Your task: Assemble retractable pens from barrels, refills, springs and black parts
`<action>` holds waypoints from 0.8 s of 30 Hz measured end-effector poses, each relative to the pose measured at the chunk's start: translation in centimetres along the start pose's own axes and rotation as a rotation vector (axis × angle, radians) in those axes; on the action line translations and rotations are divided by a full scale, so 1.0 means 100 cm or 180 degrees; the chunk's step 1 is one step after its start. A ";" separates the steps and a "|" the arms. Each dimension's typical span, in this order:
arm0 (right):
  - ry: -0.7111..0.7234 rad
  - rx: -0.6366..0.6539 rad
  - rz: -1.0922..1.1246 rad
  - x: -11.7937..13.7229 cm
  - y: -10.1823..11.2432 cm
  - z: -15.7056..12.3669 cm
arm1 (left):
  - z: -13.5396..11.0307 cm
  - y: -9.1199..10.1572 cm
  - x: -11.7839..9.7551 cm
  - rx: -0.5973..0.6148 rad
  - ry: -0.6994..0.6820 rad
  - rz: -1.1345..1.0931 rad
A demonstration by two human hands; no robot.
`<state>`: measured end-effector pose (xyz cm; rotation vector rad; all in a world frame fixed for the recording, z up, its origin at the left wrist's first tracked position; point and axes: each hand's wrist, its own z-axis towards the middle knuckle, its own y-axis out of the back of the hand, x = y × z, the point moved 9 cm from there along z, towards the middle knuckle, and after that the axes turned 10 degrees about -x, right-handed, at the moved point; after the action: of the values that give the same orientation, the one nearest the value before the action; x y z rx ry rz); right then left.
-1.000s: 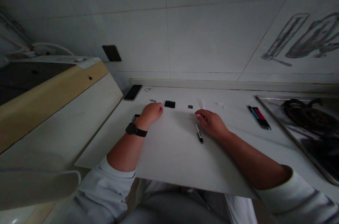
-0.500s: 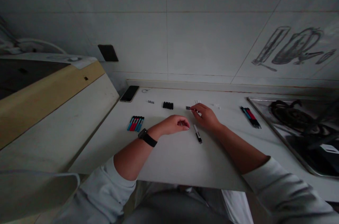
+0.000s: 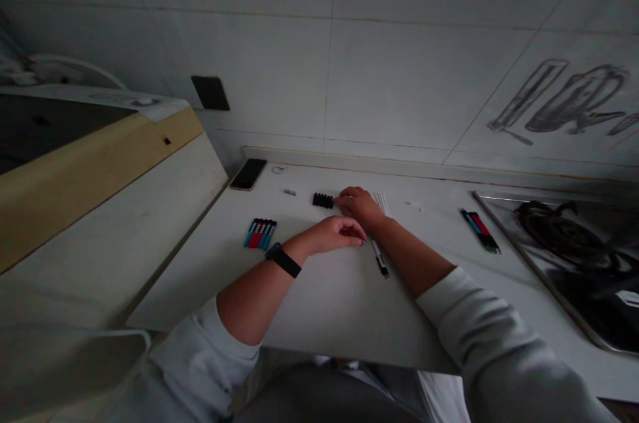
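My left hand (image 3: 335,234) rests on the white counter with its fingers curled and pinched on something too small to name. My right hand (image 3: 358,205) reaches across to the left, and its fingertips touch the right end of a row of small black ribbed parts (image 3: 322,200). A black and white pen (image 3: 380,259) lies by my right forearm. Thin white rods (image 3: 382,202) lie just right of my right hand. A bundle of blue and red pens (image 3: 259,234) lies to the left of my left wrist.
A phone (image 3: 248,174) lies at the back left of the counter (image 3: 319,290), with small metal springs (image 3: 289,192) near it. Another bundle of pens (image 3: 480,230) lies at the right, beside a gas hob (image 3: 569,243). A tiled wall stands behind.
My right hand has moved left from the small black piece to the row of black ribbed parts. My left hand came back from the far left toward the middle and stays curled.
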<state>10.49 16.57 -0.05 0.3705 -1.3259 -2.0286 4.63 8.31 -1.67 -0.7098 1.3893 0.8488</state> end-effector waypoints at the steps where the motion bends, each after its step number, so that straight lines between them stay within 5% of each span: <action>1: -0.0020 -0.0018 -0.0031 0.000 0.000 -0.001 | 0.000 0.000 0.000 -0.0035 -0.0005 -0.0037; 13: 0.0163 -0.0150 -0.0214 0.005 0.014 -0.005 | -0.002 0.015 -0.011 -0.0556 0.0197 -0.0232; 24: -0.1025 -0.0912 0.0264 -0.012 0.077 -0.061 | -0.001 0.041 -0.006 -0.1059 0.0143 -0.0153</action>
<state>17.78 11.15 3.93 -0.1446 -1.1830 -2.2317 1.09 10.33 -0.87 -1.0178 1.2781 1.0438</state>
